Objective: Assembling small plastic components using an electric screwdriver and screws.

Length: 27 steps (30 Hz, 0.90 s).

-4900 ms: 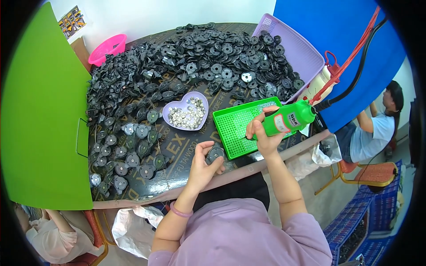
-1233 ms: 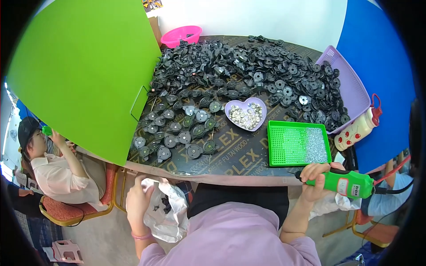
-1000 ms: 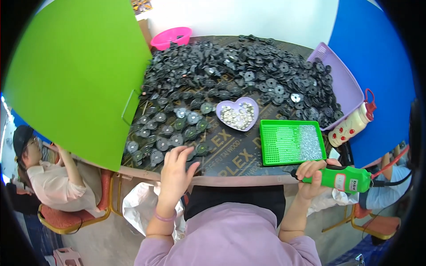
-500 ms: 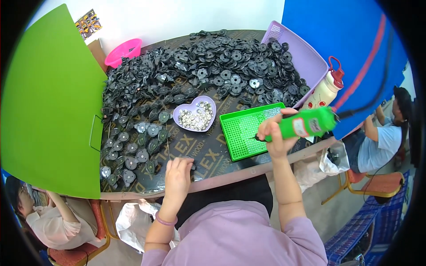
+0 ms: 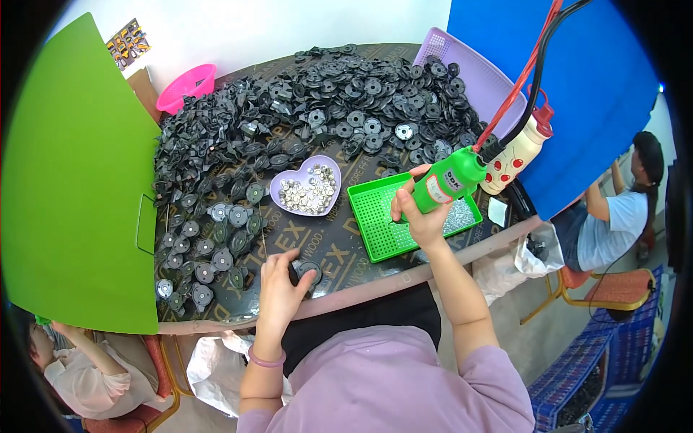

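My left hand (image 5: 279, 283) is closed on a black round plastic part (image 5: 309, 272) lying at the near edge of the table, thumb on one side and fingers on the other. My right hand (image 5: 421, 216) grips a green electric screwdriver (image 5: 449, 180), held tilted above a green perforated tray (image 5: 380, 246). The screwdriver's tip is hidden by my fingers. Tiny silvery screws (image 5: 460, 216) lie at the tray's right end. Between my hands and the heap, a lilac heart-shaped bowl (image 5: 276, 190) holds many small silver metal discs (image 5: 310, 191).
Black plastic parts (image 5: 346, 101) form a large heap across the back, with more parts spread at the left. A pink basket (image 5: 167, 97), a lilac basket (image 5: 498, 94) and a cream bottle (image 5: 516, 159) stand behind. Red and black cables (image 5: 530, 94) rise from the screwdriver. Green and blue partitions flank the table.
My right hand has brought the screwdriver left and turned it steeper, uncovering the screws. The black part at my left hand shows more clearly now, and the whole view has shifted slightly.
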Available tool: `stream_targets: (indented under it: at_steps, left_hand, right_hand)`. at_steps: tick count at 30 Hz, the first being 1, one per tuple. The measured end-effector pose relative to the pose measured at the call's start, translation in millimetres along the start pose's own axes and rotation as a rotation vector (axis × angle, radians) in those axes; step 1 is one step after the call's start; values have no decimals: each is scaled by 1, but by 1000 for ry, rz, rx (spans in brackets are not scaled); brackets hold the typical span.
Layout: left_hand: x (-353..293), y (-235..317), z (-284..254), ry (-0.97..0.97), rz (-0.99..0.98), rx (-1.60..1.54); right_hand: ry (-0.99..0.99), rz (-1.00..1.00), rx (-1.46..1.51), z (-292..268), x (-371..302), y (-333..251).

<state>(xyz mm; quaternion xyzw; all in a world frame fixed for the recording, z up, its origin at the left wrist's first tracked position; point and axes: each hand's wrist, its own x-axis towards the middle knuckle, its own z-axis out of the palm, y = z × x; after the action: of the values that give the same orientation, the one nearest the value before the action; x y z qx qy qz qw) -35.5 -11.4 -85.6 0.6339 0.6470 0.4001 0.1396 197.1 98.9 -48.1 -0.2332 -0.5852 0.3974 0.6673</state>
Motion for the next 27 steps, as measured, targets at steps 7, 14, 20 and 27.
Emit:
stream_targets:
  at_steps: [7, 14, 20, 27]
  left_hand:
    - [7, 16, -1, -286, -187, -86]
    - [5, 26, 53, -310, -382, -1101]
    - [11, 26, 61, -410, -454, -1196]
    - [4, 34, 64, -323, -298, -847]
  right_hand:
    - [-15, -7, -47, -2, -4, 5]
    - [-55, 9, -54, 1, -3, 2]
    - [-35, -213, 209, 10, -1, -34]
    - [-204, -132, 262, 43, -24, -43]
